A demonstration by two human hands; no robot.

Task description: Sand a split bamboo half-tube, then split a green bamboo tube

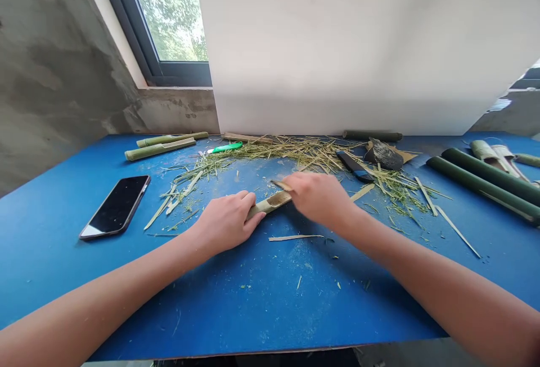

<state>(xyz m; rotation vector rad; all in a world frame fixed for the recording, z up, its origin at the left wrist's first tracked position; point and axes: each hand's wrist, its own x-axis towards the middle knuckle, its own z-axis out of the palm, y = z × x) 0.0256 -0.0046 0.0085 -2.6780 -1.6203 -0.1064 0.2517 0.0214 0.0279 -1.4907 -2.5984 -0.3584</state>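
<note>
On the blue table (270, 277), my left hand (225, 222) grips a split green bamboo section (269, 205), its pale hollow side facing up. The fingers of my right hand (316, 198) pinch a thin bamboo sliver (282, 185) at the far end of that section. The sliver's hidden end lies beneath those fingers. A loose pale bamboo strip (295, 237) lies just in front of both hands. Green and straw-coloured bamboo shavings (304, 156) are scattered behind them.
A black smartphone (116, 207) lies at the left, beyond two bamboo lengths (160, 148). A green utility knife (223, 148), a black-handled knife (353, 166) and a dark stone (383, 155) sit among the shavings. Long green bamboo tubes (485, 184) lie at the right. Walls rise behind the table.
</note>
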